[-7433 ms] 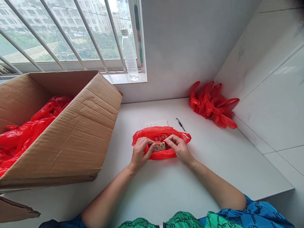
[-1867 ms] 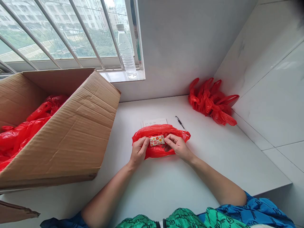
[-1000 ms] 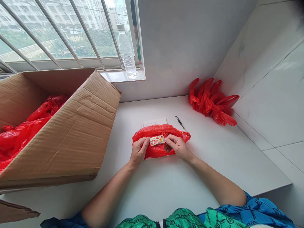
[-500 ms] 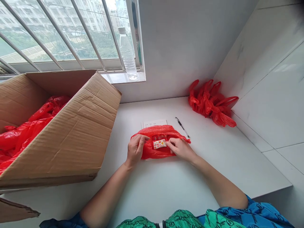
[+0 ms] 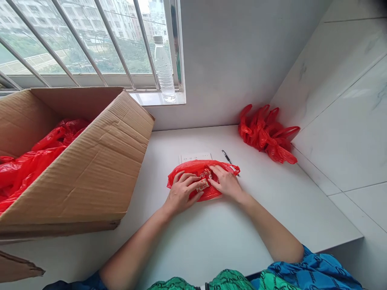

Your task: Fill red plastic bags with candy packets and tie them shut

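A red plastic bag (image 5: 181, 165) lies spread on the white tabletop in front of me. On it rest a red packet with gold markings (image 5: 207, 173) and a small pale patterned packet (image 5: 203, 185), partly covered by my fingers. My left hand (image 5: 184, 192) reaches over the bag from the left, fingers stretched and spread, their tips at the pale packet. From the right, my right hand (image 5: 227, 183) lies on the bag, fingers apart, with thumb and fingertips at the red packet's right edge. Neither hand is closed round anything.
A paper sheet (image 5: 196, 157) lies partly under the bag, with a pen (image 5: 226, 156) beside it. A cardboard box (image 5: 99, 161) holding red bags (image 5: 45, 149) stands at left. More red bags (image 5: 266, 133) lie by the wall. A water bottle (image 5: 165, 72) stands on the sill.
My left hand has moved right over the bag, its closed fingers spreading onto the packets. My right hand has opened and shifted slightly up. The packets now sit tilted.
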Action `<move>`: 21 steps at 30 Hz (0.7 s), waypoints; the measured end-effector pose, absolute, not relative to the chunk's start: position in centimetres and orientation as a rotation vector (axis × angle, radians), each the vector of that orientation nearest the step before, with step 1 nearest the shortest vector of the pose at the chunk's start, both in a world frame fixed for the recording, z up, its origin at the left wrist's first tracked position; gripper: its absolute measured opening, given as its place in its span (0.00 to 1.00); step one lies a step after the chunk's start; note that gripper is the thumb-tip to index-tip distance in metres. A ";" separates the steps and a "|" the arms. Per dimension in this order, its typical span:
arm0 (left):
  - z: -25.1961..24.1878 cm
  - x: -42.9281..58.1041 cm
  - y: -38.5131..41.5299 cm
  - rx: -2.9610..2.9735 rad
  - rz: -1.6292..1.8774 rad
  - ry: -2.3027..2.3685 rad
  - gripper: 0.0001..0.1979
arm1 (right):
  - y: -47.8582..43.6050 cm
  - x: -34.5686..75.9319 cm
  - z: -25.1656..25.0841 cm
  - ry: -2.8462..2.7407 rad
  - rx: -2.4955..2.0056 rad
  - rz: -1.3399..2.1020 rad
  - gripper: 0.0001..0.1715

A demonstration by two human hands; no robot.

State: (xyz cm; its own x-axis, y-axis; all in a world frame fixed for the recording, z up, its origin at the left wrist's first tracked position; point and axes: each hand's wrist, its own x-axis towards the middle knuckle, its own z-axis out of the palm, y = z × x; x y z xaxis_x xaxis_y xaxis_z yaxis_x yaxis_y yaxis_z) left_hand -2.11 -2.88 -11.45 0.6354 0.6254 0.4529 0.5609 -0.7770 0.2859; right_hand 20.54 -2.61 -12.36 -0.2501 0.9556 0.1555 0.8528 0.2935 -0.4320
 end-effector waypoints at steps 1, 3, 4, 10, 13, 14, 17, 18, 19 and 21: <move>-11.5 -2.1 -2.9 2.725 0.809 1.036 0.14 | -2.6 20.7 -12.3 -2.210 -1.634 0.379 0.32; -11.5 -2.1 -2.9 2.696 0.813 1.124 0.13 | -2.7 20.9 -12.3 -2.258 -1.657 0.397 0.35; -11.5 -2.2 -2.8 2.679 0.826 1.168 0.13 | -2.8 21.0 -12.3 -2.276 -1.667 0.391 0.36; -11.4 -2.4 -2.6 2.613 0.860 1.326 0.13 | -3.0 20.9 -12.1 -2.271 -1.670 0.157 0.22; -11.4 -2.4 -2.7 2.605 0.854 1.330 0.13 | -2.9 21.0 -11.8 -2.184 -1.599 0.195 0.16; -11.3 -2.4 -2.7 2.596 0.857 1.337 0.13 | -2.9 21.2 -11.6 -2.125 -1.576 0.234 0.16; -11.2 -2.3 -2.8 2.569 0.866 1.345 0.14 | -2.9 21.7 -11.3 -1.945 -1.535 0.363 0.20; -11.2 -2.3 -2.8 2.563 0.868 1.341 0.14 | -2.9 21.8 -11.3 -1.929 -1.517 0.399 0.19; -11.2 -2.3 -2.8 2.559 0.870 1.336 0.14 | -2.9 21.9 -11.3 -1.947 -1.492 0.426 0.18; -11.2 -2.4 -2.8 2.551 0.875 1.328 0.13 | -3.0 21.7 -11.8 -2.059 -1.431 0.437 0.16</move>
State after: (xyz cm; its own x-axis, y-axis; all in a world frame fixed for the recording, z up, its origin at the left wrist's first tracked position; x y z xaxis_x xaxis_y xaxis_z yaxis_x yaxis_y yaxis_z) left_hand -2.37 -2.82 -11.20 0.4426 0.7856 0.4324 0.7072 -0.6023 0.3702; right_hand 21.69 -2.98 -11.77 -0.2496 0.9276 0.2780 0.7344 0.3685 -0.5699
